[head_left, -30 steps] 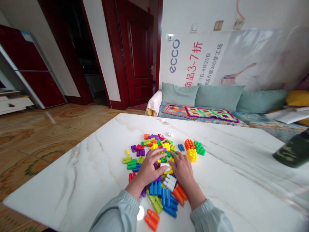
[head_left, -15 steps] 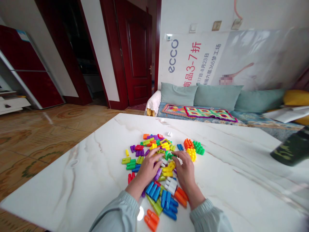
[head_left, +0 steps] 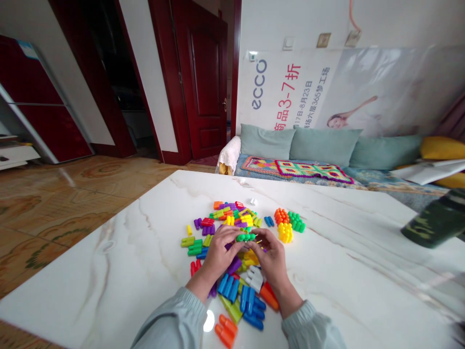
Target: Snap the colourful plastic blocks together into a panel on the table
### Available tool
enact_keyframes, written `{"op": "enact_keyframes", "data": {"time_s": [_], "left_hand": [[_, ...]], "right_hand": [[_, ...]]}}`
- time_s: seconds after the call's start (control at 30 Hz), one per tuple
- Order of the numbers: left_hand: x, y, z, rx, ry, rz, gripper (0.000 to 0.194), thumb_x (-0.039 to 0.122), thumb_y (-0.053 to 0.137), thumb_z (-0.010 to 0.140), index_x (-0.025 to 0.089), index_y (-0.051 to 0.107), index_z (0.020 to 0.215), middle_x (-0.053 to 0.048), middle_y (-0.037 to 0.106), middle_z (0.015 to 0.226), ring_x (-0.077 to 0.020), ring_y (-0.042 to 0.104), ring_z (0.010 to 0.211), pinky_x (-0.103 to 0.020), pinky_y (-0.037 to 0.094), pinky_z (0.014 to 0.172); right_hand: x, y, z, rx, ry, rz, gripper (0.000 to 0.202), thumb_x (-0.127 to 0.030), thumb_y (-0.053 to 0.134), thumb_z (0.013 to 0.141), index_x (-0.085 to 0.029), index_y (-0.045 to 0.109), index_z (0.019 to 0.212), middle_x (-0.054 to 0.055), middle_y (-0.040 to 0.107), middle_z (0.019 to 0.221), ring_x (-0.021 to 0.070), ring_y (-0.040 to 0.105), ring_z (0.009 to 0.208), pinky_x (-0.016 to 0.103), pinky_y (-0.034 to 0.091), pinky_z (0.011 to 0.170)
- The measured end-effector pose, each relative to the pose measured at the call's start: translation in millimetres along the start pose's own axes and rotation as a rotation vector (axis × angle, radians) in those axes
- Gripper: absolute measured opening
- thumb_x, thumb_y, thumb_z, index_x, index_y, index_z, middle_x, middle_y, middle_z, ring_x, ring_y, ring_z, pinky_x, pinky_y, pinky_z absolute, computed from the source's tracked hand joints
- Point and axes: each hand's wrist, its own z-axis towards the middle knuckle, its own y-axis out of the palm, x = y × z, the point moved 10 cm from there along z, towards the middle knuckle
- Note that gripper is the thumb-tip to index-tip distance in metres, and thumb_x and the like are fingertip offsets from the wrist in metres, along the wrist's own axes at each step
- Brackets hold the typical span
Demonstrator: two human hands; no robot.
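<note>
Over a pile of bullet-shaped plastic building blocks, my left hand (head_left: 220, 249) and my right hand (head_left: 271, 254) meet with fingers closed on a green building block (head_left: 246, 237). The fingertips pinch it from either side, and they partly cover it. Below the hands lie a purple block (head_left: 234, 264), a white block (head_left: 254, 278), blue blocks (head_left: 228, 287) and an orange block (head_left: 225, 331). Right of my right hand sit three bumpy clusters: an orange cluster (head_left: 282, 216), a green cluster (head_left: 297, 222) and a yellow cluster (head_left: 285, 233).
The blocks lie on a white marbled table (head_left: 145, 271). A dark camouflage-patterned cylinder (head_left: 434, 220) stands at the table's right. Behind is a sofa with grey-green cushions (head_left: 325, 144). A small white block (head_left: 253, 201) lies beyond the pile.
My hands have come closer together and closed on the green block, which is now raised between the fingertips. The view has shifted slightly.
</note>
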Motion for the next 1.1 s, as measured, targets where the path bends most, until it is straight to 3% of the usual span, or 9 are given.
{"op": "enact_keyframes", "data": {"time_s": [0.13, 0.23, 0.3, 0.43, 0.5, 0.57, 0.73, 1.1], "left_hand": [[3.4, 2.2, 0.5, -0.027, -0.001, -0.016, 0.019, 0.024, 0.066, 0.087, 0.022, 0.073, 0.105, -0.008, 0.073, 0.100, -0.0228, 0.064, 0.102, -0.042, 0.051, 0.094], [3.7, 4.8, 0.9, -0.066, -0.016, -0.001, 0.022, 0.027, 0.068, 0.086, 0.022, 0.072, 0.106, -0.009, 0.070, 0.107, -0.0231, 0.062, 0.106, -0.042, 0.050, 0.096], [1.2, 6.4, 0.7, -0.091, -0.031, 0.013, 0.021, 0.028, 0.067, 0.086, 0.023, 0.072, 0.107, -0.008, 0.068, 0.113, -0.0230, 0.060, 0.111, -0.041, 0.048, 0.099], [-5.4, 8.7, -0.6, -0.117, -0.043, 0.032, 0.022, 0.028, 0.063, 0.089, 0.025, 0.071, 0.109, -0.008, 0.066, 0.118, -0.0229, 0.059, 0.114, -0.042, 0.047, 0.101], [-7.8, 8.8, -1.5, -0.114, -0.042, 0.032, 0.022, 0.029, 0.063, 0.089, 0.025, 0.071, 0.109, -0.008, 0.066, 0.118, -0.0233, 0.059, 0.114, -0.043, 0.047, 0.101], [-10.1, 8.2, -2.4, -0.106, -0.050, 0.030, 0.022, 0.029, 0.062, 0.090, 0.026, 0.071, 0.110, -0.008, 0.066, 0.119, -0.0234, 0.059, 0.114, -0.043, 0.047, 0.101], [-11.3, 7.6, -3.0, -0.100, -0.062, 0.037, 0.022, 0.029, 0.061, 0.090, 0.026, 0.071, 0.110, -0.007, 0.066, 0.118, -0.0233, 0.059, 0.114, -0.043, 0.048, 0.101], [-10.1, 7.6, -1.2, -0.094, -0.065, 0.027, 0.020, 0.027, 0.060, 0.090, 0.024, 0.072, 0.105, -0.007, 0.066, 0.116, -0.0224, 0.060, 0.112, -0.041, 0.048, 0.099]], "right_hand": [[-6.4, 3.9, -1.3, -0.020, -0.030, -0.007, 0.013, -0.031, 0.068, 0.081, -0.020, 0.068, 0.088, 0.004, 0.068, 0.083, 0.0170, 0.063, 0.071, 0.027, 0.051, 0.060], [-9.4, -8.9, 0.5, 0.050, -0.056, -0.052, 0.016, -0.032, 0.065, 0.084, -0.020, 0.069, 0.093, 0.005, 0.069, 0.086, 0.0166, 0.063, 0.072, 0.026, 0.050, 0.059], [-7.8, -38.4, 2.5, 0.219, -0.065, -0.125, 0.020, -0.033, 0.063, 0.084, -0.020, 0.068, 0.098, 0.005, 0.069, 0.088, 0.0166, 0.062, 0.072, 0.027, 0.050, 0.061], [7.9, -125.0, -6.0, 0.678, -0.003, -0.335, 0.031, -0.038, 0.059, 0.084, -0.017, 0.066, 0.105, 0.008, 0.069, 0.088, 0.0186, 0.062, 0.074, 0.030, 0.048, 0.067], [21.1, -155.9, -10.3, 0.792, 0.047, -0.427, 0.036, -0.040, 0.057, 0.081, -0.014, 0.066, 0.104, 0.010, 0.069, 0.090, 0.0201, 0.062, 0.074, 0.031, 0.048, 0.068], [38.4, -172.4, -10.2, 0.799, 0.125, -0.514, 0.038, -0.041, 0.054, 0.076, -0.013, 0.067, 0.098, 0.011, 0.069, 0.086, 0.0217, 0.062, 0.073, 0.034, 0.047, 0.071], [73.4, -171.0, -2.2, 0.646, 0.282, -0.640, 0.041, -0.039, 0.047, 0.068, -0.013, 0.070, 0.090, 0.014, 0.071, 0.088, 0.0248, 0.062, 0.076, 0.037, 0.046, 0.076], [92.8, -166.4, 8.1, 0.581, 0.335, -0.685, 0.043, -0.037, 0.046, 0.066, -0.013, 0.072, 0.091, 0.015, 0.073, 0.093, 0.0262, 0.063, 0.083, 0.036, 0.046, 0.080]]}}
